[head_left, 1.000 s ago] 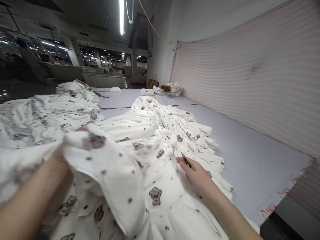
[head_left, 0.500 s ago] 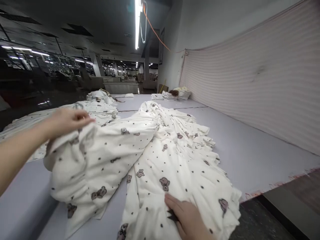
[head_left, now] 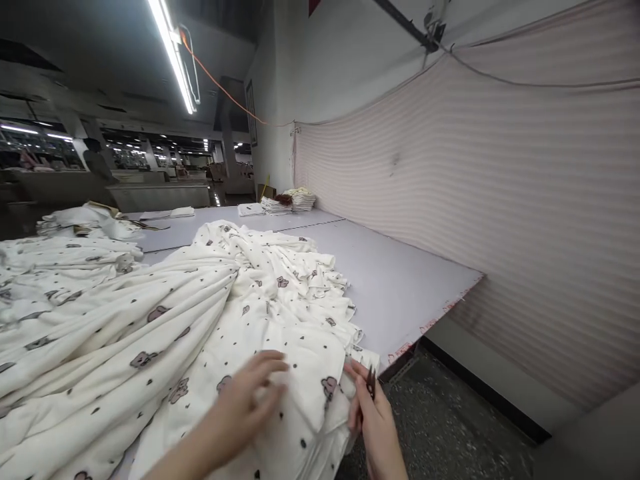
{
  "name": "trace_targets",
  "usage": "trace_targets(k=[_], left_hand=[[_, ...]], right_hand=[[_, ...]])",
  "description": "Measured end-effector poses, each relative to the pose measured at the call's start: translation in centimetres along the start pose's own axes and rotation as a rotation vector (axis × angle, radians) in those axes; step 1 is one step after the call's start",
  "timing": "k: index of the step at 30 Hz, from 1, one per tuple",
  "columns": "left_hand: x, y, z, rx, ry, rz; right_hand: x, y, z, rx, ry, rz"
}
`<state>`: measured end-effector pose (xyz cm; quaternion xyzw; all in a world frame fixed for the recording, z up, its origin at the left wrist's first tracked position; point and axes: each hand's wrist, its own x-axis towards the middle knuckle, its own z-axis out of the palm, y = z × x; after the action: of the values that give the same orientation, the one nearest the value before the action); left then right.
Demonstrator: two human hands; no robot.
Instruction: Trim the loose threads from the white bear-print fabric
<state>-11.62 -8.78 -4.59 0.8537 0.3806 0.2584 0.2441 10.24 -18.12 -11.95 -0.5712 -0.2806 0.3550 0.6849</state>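
Note:
White fabric pieces (head_left: 280, 327) with dots and small mauve animal prints lie stacked in front of me, their edges ruffled on the right. My right hand (head_left: 373, 407) is at the stack's right edge, with a small dark pair of thread snips (head_left: 371, 383) held in it. Its thumb and fingertips touch the fabric edge; whether they pinch it is unclear. Over the top piece hovers my left hand (head_left: 250, 400), slightly blurred, thumb and fingers apart with nothing between them. A loosely folded length of the same fabric (head_left: 115, 347) spreads out to the left.
The pale table (head_left: 400, 267) ends at a red-marked edge on the right, above a dark floor (head_left: 445, 407). Folded stacks (head_left: 300, 200) stand at its far end. A striped cloth (head_left: 425, 167) hangs along the wall. More fabric (head_left: 90, 223) is heaped at far left.
My left hand has let go of the fabric on the left and moved right over the stack. My right hand has shifted to the stack's right edge. The view has turned right.

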Motion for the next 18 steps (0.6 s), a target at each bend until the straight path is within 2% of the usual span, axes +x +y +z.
trace_targets(k=[1,3,4,6,8,10,12,15,18], left_hand=[[1.5,2.3,2.0,-0.113,-0.100,0.009],[3.8,5.2,4.9,-0.217,-0.176,-0.069],[4.5,5.7,5.7,-0.229,-0.199,-0.109],[5.1,5.5,6.2,-0.239,-0.243,-0.168],[4.9,4.5,6.0,-0.270,-0.266,-0.174],[4.1,3.7,5.8,-0.276,-0.221,-0.161],[3.2,3.3,5.7,-0.219,-0.125,-0.107],[2.2,3.2,6.0,-0.122,0.040,0.008],[1.6,3.1,6.5,-0.120,0.164,0.056]], right_hand=[[0.5,0.0,0.3,0.081,-0.066,0.053],[0.7,0.4,1.3,0.170,-0.181,0.127],[0.5,0.8,1.7,0.176,-0.219,0.134],[0.0,1.5,2.2,0.100,-0.267,0.133],[-0.2,1.9,2.1,-0.028,-0.225,0.051],[0.0,1.8,1.6,-0.156,-0.120,-0.117],[0.5,1.5,1.0,-0.267,-0.040,-0.264],[1.1,1.1,0.2,-0.403,-0.084,-0.396],[1.0,1.1,0.0,-0.467,-0.148,-0.530]])
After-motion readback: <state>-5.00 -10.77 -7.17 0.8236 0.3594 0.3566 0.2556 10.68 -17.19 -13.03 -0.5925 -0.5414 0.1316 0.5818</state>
